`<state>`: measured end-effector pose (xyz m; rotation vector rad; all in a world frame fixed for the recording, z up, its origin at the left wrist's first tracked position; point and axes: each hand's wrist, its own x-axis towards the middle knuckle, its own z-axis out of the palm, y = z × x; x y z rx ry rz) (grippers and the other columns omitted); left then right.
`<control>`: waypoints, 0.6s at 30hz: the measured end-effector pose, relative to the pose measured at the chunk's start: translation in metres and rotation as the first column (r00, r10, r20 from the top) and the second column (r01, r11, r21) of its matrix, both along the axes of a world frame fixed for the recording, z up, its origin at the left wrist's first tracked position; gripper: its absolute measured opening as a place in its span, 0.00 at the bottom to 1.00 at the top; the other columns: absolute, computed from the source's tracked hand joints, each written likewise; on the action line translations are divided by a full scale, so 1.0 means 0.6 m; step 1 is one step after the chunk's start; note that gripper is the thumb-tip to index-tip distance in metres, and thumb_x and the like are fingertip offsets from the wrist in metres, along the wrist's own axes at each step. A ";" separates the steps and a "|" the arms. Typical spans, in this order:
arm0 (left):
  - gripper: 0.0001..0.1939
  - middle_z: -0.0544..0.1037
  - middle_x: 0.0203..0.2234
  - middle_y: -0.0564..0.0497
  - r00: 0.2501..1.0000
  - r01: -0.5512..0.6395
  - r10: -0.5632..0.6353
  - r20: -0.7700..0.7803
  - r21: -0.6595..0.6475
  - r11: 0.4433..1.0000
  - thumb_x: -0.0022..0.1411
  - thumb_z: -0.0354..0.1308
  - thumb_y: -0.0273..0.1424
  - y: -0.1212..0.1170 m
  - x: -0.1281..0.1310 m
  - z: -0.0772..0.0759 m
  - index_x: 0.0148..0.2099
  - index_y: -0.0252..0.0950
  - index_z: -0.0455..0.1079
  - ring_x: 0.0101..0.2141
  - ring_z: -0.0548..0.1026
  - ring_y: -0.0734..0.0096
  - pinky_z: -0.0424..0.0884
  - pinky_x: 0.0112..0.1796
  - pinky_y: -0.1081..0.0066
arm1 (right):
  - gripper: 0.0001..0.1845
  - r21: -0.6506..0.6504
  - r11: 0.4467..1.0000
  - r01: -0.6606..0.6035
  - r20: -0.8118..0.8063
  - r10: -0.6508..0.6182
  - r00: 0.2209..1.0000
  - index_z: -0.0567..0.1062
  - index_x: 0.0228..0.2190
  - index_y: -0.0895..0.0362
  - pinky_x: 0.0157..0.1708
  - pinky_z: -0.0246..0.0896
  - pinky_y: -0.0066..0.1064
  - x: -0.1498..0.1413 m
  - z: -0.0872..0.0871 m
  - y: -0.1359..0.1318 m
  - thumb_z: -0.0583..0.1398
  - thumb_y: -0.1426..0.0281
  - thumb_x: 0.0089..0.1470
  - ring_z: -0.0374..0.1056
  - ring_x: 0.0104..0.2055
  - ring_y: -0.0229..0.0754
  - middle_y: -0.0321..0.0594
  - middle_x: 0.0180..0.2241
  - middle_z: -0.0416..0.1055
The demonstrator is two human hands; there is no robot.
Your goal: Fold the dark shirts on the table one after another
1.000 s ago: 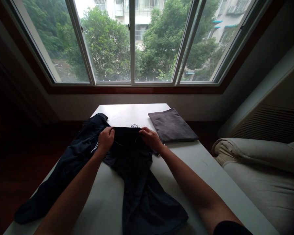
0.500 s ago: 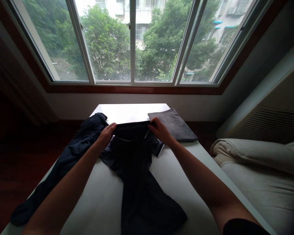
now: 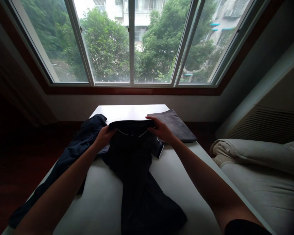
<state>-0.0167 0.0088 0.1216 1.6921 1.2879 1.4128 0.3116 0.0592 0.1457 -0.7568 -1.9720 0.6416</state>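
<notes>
A dark shirt [image 3: 136, 163] lies lengthwise on the white table [image 3: 105, 186], its lower part fanning toward the right. Thin white lines edge its raised collar band [image 3: 131, 124], and a white-trimmed short sleeve [image 3: 158, 149] sticks out on the right. My left hand [image 3: 105, 136] is closed on the band's left end, the fingertips partly behind cloth. At the right end my right hand [image 3: 160, 129] has the band between thumb and fingers, with the index finger stretched along the top edge.
Crumpled navy clothing [image 3: 75, 153] runs along the table's left edge, partly behind my left forearm. A folded grey cloth [image 3: 177, 125] lies at the far right corner. A pale padded seat [image 3: 262, 176] stands to the right; a window [image 3: 132, 49] is beyond the table.
My left hand has shifted left and slightly down along the band. The band has tipped and rounded, showing its white lines more evenly. My right hand's fingers have spread a little.
</notes>
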 end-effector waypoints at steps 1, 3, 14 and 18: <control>0.19 0.75 0.27 0.52 0.999 -0.026 0.028 -0.043 0.035 0.999 0.63 0.59 0.46 0.001 -0.007 0.022 0.37 0.33 0.73 0.28 0.71 0.70 0.66 0.30 0.72 | 0.27 -0.075 0.993 -0.094 0.006 0.095 0.995 0.74 0.54 0.51 0.37 0.67 0.32 0.000 -0.002 0.004 0.66 0.58 0.54 0.70 0.37 0.42 0.37 0.39 0.74; 0.18 0.74 0.28 0.52 0.966 -0.049 0.083 -0.244 0.143 0.989 0.67 0.56 0.44 -0.006 -0.016 0.067 0.36 0.34 0.72 0.29 0.70 0.71 0.65 0.31 0.72 | 0.30 -0.231 0.941 -0.247 -0.041 0.244 0.969 0.73 0.55 0.51 0.36 0.67 0.31 -0.001 -0.007 0.010 0.67 0.58 0.53 0.70 0.37 0.42 0.37 0.38 0.74; 0.22 0.71 0.31 0.52 0.391 -0.091 0.571 -0.722 0.587 0.805 0.75 0.48 0.48 -0.046 -0.021 0.231 0.38 0.37 0.72 0.33 0.69 0.69 0.57 0.33 0.71 | 0.21 -0.224 0.974 -0.031 -0.328 -0.045 0.943 0.75 0.37 0.54 0.34 0.62 0.29 -0.013 0.055 0.002 0.61 0.49 0.59 0.67 0.35 0.39 0.34 0.32 0.72; 0.28 0.69 0.34 0.52 0.385 -0.161 0.665 -0.640 0.663 0.731 0.76 0.44 0.51 -0.045 -0.016 0.315 0.42 0.32 0.72 0.38 0.70 0.70 0.58 0.39 0.72 | 0.22 0.101 0.967 0.233 -0.270 -0.199 0.942 0.72 0.33 0.55 0.32 0.57 0.28 -0.008 0.158 -0.012 0.59 0.48 0.62 0.62 0.32 0.37 0.31 0.27 0.66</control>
